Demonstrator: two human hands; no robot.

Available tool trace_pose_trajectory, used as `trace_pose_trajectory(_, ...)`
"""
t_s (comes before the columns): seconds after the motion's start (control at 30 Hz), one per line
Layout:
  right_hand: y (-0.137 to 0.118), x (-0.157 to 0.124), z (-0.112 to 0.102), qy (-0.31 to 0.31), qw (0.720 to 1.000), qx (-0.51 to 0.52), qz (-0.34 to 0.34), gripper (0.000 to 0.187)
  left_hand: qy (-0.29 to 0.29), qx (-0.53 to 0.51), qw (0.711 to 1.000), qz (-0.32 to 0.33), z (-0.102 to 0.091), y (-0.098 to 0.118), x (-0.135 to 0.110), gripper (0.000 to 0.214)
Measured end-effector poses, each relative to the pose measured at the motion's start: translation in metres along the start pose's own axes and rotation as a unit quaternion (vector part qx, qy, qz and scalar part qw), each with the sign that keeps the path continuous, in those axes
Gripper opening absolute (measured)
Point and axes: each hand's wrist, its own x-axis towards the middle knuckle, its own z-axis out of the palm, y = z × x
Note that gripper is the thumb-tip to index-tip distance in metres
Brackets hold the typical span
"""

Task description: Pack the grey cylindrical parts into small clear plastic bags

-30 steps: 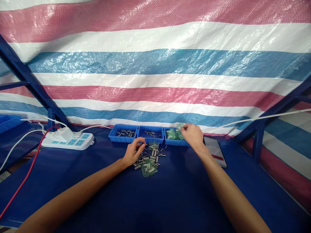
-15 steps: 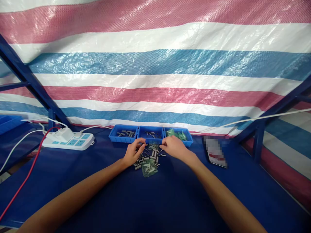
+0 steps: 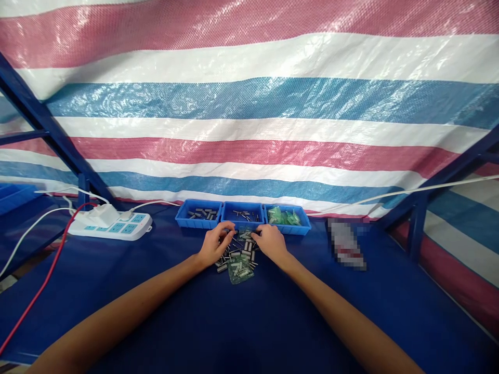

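A pile of small grey parts, thin pins and clear green bags lies on the dark blue table cover. My left hand rests on its left side with fingers curled, pinched on something too small to name. My right hand sits on the pile's right side, fingers bent down onto the parts; what they grip is hidden. Behind the pile stand three blue trays: the left tray with grey parts, the middle tray with pins, the right tray with green bags.
A white power strip with plugs, white cables and a red cable lies at the left. A phone lies right of the trays. A striped tarp hangs behind, with blue frame posts at both sides.
My right hand has left the right tray with the green bags and come down and left onto the pile. The left hand has stayed at the pile.
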Motion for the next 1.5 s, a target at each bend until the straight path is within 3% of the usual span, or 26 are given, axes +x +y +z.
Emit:
trace_pose_trajectory(0.17,0.0,-0.001,0.005,0.022,0.995,0.095,-0.014,0.009,-0.005,0.006,1.0,-0.001,-0.001,0.001,0.0,0.018)
trace_pose_trajectory(0.4,-0.013,-0.011,0.002,0.107,0.966,0.186,-0.143,0.013,0.056,0.017,0.998,0.015,0.0,-0.001,0.001,0.029)
trace_pose_trajectory(0.57,-0.019,-0.023,0.003,0.161,0.935,0.274,-0.16,0.013,0.017,0.012,1.0,0.002,0.0,-0.002,0.002,0.042)
trace_pose_trajectory(0.67,-0.02,-0.029,0.008,0.163,0.927,0.299,-0.159,0.014,-0.005,0.038,0.999,-0.006,-0.001,-0.002,0.001,0.029)
trace_pose_trajectory(0.77,-0.018,-0.031,0.014,0.154,0.924,0.313,-0.154,0.014,-0.008,0.065,0.998,-0.005,-0.001,-0.004,-0.001,0.021)
trace_pose_trajectory(0.97,-0.019,-0.03,0.016,0.115,0.93,0.301,-0.178,0.017,0.01,0.064,0.998,-0.009,-0.001,-0.007,-0.003,0.025)
trace_pose_trajectory(1.13,-0.02,-0.03,0.016,0.136,0.935,0.247,-0.214,0.031,-0.015,0.032,0.999,-0.025,-0.003,-0.005,-0.003,0.024)
trace_pose_trajectory(1.5,-0.018,-0.03,0.02,0.144,0.923,0.254,-0.25,0.022,0.011,0.071,0.997,-0.006,-0.004,-0.001,-0.003,0.024)
